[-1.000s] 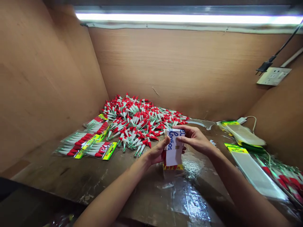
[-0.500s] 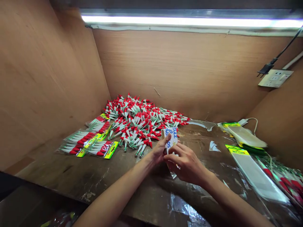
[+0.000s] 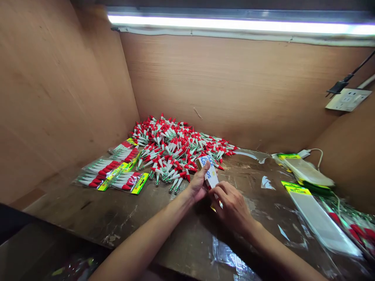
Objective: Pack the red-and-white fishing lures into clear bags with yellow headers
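Observation:
My left hand (image 3: 199,186) is closed around a small white box (image 3: 211,178) with blue lettering, its thumb lying on the printed face. Bent over the lower end of this box are the fingers of my right hand (image 3: 231,205), pinched together. A small shiny yellowish bit shows below those fingertips; what they grip is hidden. Just beyond the hands lies a big heap of red-and-white fishing lures (image 3: 172,146) with green hook ends.
Clear packs of lures (image 3: 99,173) with yellow headers lie at the left. On the right are flat clear bags (image 3: 320,218), another stack of bags (image 3: 307,171) and more lures (image 3: 361,230). A plug (image 3: 336,88) hangs by the wall socket (image 3: 348,99). Tape scraps stick to the tabletop (image 3: 164,226).
The box has tilted in my left hand, its lower end now toward the right. My right hand has moved slightly right and down. The view has shifted slightly.

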Demonstrator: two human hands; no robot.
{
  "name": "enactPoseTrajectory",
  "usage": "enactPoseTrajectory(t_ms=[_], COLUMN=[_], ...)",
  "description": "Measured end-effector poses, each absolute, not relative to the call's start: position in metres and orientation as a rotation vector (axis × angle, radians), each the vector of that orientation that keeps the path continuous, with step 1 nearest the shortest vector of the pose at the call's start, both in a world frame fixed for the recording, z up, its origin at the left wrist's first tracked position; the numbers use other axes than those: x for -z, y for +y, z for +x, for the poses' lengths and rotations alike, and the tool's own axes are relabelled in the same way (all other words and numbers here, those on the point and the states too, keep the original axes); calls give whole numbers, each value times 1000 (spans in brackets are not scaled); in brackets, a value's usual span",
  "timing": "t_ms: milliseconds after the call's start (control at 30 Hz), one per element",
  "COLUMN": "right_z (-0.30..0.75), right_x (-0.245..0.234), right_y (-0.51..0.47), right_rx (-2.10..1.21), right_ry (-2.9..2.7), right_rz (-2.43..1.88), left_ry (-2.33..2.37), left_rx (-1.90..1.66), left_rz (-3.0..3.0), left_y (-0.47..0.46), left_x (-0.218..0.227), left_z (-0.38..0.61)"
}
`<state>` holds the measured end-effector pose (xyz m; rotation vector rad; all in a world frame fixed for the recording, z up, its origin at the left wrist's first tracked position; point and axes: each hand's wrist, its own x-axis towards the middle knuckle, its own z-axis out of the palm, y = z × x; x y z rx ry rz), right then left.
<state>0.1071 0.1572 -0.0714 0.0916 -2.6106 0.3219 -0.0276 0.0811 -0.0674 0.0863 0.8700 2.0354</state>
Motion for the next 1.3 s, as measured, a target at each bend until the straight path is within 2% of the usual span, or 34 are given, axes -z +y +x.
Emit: enactPoseTrajectory(t_ms=[233, 333, 633, 767, 867, 1033, 1300], right_z=[109, 109, 105, 110, 115, 106, 66], right_x=[73, 73, 77, 76, 77, 69, 53], right_y=[159, 162, 142, 142, 147, 162, 174], right_rx=[-645, -674, -249, -213, -330, -726, -1053], right_ry=[-2623, -2603, -2574, -2612, -2615, -2450, -2403], right_rz=[195, 144, -19, 16, 52, -48, -68], left_ry=[903, 885, 948, 917, 923, 923, 863], left_rx=[-2046, -2076, -2102, -2215, -2246, -2281, -2151], left_rz=[-30, -24, 59, 48, 67, 168, 331], left_y=[80, 80, 80, 82, 83, 80, 76], left_x=[66, 67, 69, 72, 74, 71, 67], left_z=[-26, -26, -20, -23, -24, -19, -21])
